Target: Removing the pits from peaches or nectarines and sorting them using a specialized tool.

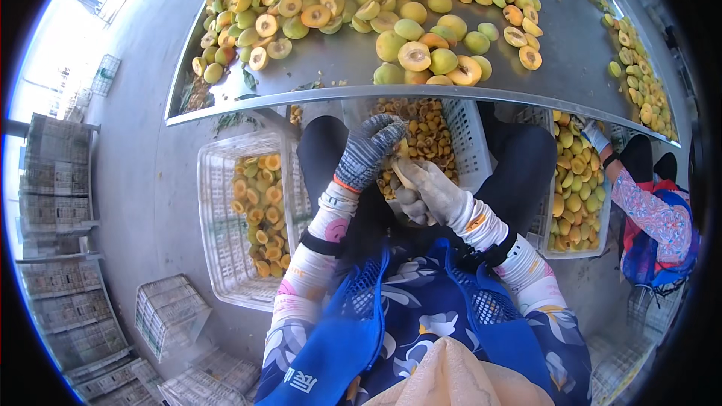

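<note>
My left hand, in a grey knitted glove with an orange cuff, is closed around a piece of yellow fruit between my knees. Against it my right hand, in a pale soiled glove, grips a small yellowish handle-like tool; its working end is hidden. Both hands are above a white plastic crate that holds small cut brownish-orange pieces. Above this crate a metal table bears a heap of halved, green-yellow stone fruits, seemingly apricots, some with the stone showing.
To the left stands a white crate part-filled with hollowed fruit halves. At the right is another crate of fruit halves, with a co-worker's gloved hand at its edge. Stacked crates line the far left; more crates lie lower left.
</note>
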Demonstrator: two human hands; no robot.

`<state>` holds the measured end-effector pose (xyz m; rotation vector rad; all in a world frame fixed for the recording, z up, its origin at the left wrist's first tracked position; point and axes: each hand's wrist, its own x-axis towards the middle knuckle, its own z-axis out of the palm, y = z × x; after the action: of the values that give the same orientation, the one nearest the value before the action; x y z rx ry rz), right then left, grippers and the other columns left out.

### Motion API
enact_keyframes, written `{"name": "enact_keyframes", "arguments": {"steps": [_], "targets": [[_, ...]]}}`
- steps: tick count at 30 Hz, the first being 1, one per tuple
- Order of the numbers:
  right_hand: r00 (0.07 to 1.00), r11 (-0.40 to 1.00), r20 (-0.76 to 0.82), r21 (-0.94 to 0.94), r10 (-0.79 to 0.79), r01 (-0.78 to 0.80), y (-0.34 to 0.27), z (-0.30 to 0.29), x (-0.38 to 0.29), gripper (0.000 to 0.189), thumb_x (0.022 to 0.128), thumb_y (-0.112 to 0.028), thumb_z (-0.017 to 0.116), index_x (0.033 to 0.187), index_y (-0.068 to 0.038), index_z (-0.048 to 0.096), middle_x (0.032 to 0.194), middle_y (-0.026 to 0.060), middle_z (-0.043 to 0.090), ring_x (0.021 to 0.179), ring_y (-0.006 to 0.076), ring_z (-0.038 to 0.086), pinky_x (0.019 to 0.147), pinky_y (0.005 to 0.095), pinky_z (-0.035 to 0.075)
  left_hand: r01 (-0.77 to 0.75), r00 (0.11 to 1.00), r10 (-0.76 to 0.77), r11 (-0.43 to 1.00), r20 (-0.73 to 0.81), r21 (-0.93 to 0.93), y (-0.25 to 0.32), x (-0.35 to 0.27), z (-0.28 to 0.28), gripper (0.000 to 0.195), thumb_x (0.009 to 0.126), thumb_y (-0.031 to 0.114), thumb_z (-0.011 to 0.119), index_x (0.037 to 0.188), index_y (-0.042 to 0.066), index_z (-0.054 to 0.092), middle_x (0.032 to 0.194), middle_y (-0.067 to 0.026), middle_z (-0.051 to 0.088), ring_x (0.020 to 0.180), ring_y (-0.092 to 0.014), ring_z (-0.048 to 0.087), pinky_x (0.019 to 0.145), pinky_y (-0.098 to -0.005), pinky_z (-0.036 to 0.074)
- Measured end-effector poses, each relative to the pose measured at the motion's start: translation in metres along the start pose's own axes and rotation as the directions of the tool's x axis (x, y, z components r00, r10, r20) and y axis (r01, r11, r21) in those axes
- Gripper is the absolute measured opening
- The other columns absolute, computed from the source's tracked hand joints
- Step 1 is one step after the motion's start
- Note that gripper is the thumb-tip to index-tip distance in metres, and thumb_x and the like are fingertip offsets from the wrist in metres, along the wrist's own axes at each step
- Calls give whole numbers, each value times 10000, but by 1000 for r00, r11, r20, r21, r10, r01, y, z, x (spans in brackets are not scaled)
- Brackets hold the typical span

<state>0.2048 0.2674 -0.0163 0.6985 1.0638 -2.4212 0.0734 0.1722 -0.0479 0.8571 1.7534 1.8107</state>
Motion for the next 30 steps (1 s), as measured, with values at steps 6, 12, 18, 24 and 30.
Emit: {"name": "enact_keyframes", "arguments": {"steps": [6, 12, 18, 24, 30], "targets": [[989, 982, 145, 189, -41, 13, -1, -14, 0, 408, 905, -495, 436, 826, -95, 453, 523, -68, 291, 374, 37, 270, 331, 193, 231, 163, 984, -146, 968, 99, -193, -1, 4, 3, 274, 897, 215, 540, 1051, -2, 602, 934, -69, 611, 813, -132, 564, 747, -245, 458], [995, 995, 95, 103, -25, 15, -8, -15, 1, 428, 904, -500, 436, 804, -85, 466, 515, -72, 282, 359, 34, 259, 323, 185, 223, -358, 882, 447, 840, -147, 407, -22, -3, 21, 275, 911, 233, 514, 1039, 0, 585, 906, -73, 613, 807, -123, 554, 735, -269, 467], [964, 945, 261, 324, -59, -30, 12, -24, 8, 424, 909, -501, 422, 812, -91, 472, 497, -74, 257, 343, 37, 248, 307, 185, 205, -102, 993, 96, 990, -69, -93, -14, -7, 26, 342, 914, 307, 495, 1027, 2, 600, 889, -62, 615, 793, -114, 559, 713, -257, 467], [994, 985, 103, 166, 20, -37, 8, -24, 5, 431, 908, -500, 424, 803, -88, 493, 491, -80, 251, 326, 28, 231, 290, 176, 197, -189, 980, 192, 980, -50, 58, -28, -1, 17, 349, 930, 298, 452, 1015, -5, 601, 889, -79, 622, 779, -131, 576, 718, -260, 474], [829, 891, 524, 448, -194, -75, 25, -21, 25, 443, 910, -496, 417, 860, -69, 528, 491, -84, 250, 328, 19, 220, 286, 171, 210, 71, 916, -389, 407, -103, -911, -23, -1, 31, 371, 933, 350, 448, 961, 2, 574, 865, -138, 630, 746, -188, 615, 631, -291, 527]]}}
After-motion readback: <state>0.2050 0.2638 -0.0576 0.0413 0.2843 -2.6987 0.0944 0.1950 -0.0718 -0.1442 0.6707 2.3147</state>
